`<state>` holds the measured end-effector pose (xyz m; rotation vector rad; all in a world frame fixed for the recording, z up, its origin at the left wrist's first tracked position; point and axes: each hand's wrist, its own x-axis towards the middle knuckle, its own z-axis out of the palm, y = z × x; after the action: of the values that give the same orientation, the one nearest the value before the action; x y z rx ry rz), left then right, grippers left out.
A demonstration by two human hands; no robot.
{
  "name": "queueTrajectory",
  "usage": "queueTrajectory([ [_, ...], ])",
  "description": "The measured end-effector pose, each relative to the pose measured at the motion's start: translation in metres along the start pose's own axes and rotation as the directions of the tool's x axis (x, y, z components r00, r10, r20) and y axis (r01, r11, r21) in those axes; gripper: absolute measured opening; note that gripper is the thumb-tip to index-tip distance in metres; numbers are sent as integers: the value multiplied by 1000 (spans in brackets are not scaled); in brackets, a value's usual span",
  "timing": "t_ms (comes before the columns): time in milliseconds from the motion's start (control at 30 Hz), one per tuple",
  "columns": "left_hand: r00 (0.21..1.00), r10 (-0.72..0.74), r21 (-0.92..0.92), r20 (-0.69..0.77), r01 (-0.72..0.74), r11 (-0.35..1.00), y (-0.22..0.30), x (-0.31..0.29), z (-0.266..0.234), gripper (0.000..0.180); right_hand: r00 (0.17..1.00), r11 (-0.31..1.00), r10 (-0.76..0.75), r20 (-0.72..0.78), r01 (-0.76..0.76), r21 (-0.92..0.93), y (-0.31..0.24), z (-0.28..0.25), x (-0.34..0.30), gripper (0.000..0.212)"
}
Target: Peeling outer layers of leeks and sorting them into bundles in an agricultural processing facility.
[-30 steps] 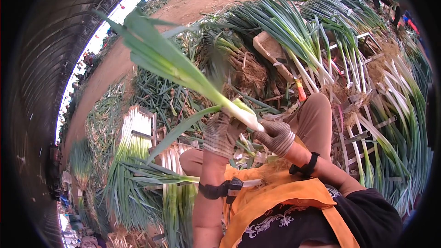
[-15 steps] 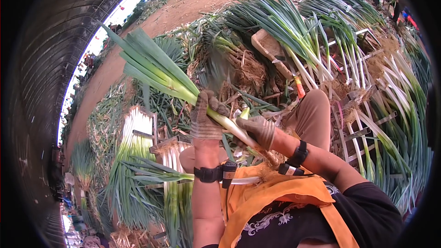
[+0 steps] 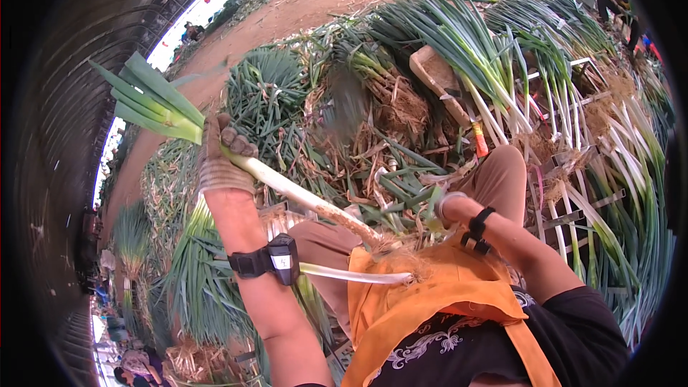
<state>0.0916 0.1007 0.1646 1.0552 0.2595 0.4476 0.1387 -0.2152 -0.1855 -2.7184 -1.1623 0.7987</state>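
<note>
The leek (image 3: 301, 192) slants across the front of the person, leafy top up at the left, its roots hanging by the upper edge of the apron (image 3: 401, 315). The gloved left hand (image 3: 223, 159) has its fingers curled round it just below the leaves. The right hand (image 3: 451, 208) is well apart from it, down by the right knee over loose trimmings (image 3: 401, 183); its fingers are mostly hidden, so I cannot tell whether they hold anything. The step looks like stripping outer leaves: the shaft is pale up top, brownish toward the roots. The next move seems to call for the left grip steadying the leek while the right hand is brought back to it. A second leek (image 3: 358, 274) lies on the lap; farther right, more leeks (image 3: 627, 150) lie around a metal rack (image 3: 562, 220).
</note>
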Motion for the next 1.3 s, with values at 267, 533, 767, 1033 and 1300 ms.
queueTrajectory([
  [267,980,-65,-3,-186,66,998,-85,-21,34,17,784,107,-326,-528,586,803,-112,-126,-51,33],
  [533,954,-141,-86,266,169,982,-162,-44,-2,30,969,99,-72,-236,243,965,-98,-93,-91,32],
  [767,949,-192,-68,252,215,974,-180,-48,10,31,946,171,279,-162,117,978,-92,-80,-96,28],
  [1033,956,-243,-53,167,255,966,-191,-45,-3,27,912,712,61,-405,245,658,-104,-80,-108,24],
  [1300,949,-241,-232,203,286,930,-194,-46,-9,20,742,172,-48,-668,665,726,-71,-36,-105,16],
])
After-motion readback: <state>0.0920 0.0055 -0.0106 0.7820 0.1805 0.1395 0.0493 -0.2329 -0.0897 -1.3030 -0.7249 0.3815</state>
